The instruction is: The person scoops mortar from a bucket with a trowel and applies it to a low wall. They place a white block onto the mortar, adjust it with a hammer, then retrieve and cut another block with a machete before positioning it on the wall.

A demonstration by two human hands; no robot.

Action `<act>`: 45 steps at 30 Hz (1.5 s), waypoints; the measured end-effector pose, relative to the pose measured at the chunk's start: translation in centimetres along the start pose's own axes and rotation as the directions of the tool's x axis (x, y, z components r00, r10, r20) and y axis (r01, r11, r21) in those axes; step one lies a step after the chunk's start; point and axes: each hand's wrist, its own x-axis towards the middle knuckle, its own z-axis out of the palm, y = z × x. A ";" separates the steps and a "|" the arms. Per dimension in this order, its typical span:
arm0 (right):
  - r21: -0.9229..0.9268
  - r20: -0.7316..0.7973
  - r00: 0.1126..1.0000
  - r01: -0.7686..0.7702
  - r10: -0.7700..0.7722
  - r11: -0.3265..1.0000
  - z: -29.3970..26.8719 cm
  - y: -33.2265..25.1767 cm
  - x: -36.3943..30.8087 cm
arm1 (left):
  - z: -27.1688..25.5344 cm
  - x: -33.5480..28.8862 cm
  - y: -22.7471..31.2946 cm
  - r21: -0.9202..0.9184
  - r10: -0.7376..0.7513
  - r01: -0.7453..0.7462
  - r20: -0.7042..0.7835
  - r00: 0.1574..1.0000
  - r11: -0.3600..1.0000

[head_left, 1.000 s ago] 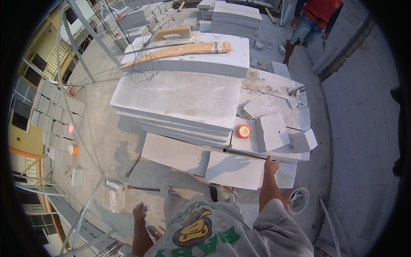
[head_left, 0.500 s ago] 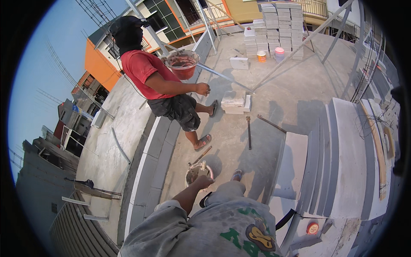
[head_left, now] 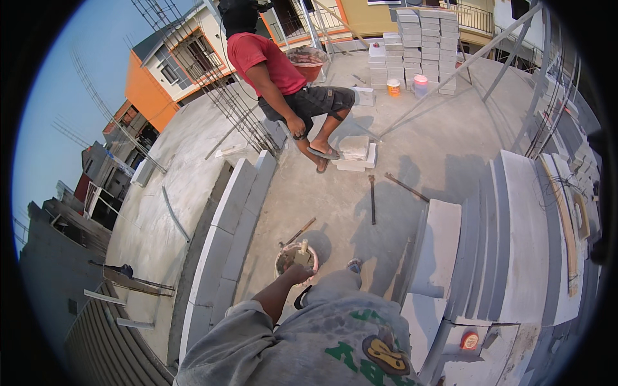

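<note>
Resting on the concrete floor (head_left: 309, 193) is a small round bucket (head_left: 297, 258) with a pale, reddish rim, filled with grey mortar. A light wooden tool handle (head_left: 304, 246) stands in it, its long axis running from the bucket's centre toward 12 o'clock, slightly tilted. The left hand (head_left: 297, 275) meets the bucket at its 6 o'clock rim, the forearm entering from 7 o'clock; whether its fingers are curled round the rim or merely lying on it cannot be told. The right hand is out of view. A low wall of grey blocks (head_left: 232, 225) runs at the bucket's 9 o'clock, stacked large blocks (head_left: 508, 231) at 3 o'clock. At 12 o'clock, well apart, another person in a red shirt (head_left: 264, 61) stands with one foot on small blocks (head_left: 355, 153).
</note>
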 end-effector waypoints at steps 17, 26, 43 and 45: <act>0.678 0.163 0.986 -0.129 0.023 0.724 -0.2 4.9 -7.2 | -7.2 3.0 8.0 -0.252 0.256 -0.199 0.219 0.941 0.947; 0.420 0.546 0.834 -0.193 -0.077 0.887 2.2 9.1 -9.4 | -9.4 6.2 14.3 -0.429 0.154 -0.069 0.167 0.974 0.901; 0.773 0.628 0.751 -0.574 -0.203 0.270 -2.4 2.1 -1.8 | -8.4 4.8 7.4 -0.084 0.051 -0.046 0.066 0.997 0.995; 0.775 0.611 0.763 -0.524 -0.208 0.354 -2.4 2.7 -2.0 | -7.0 6.5 3.8 -0.204 -0.230 0.249 0.113 0.967 0.947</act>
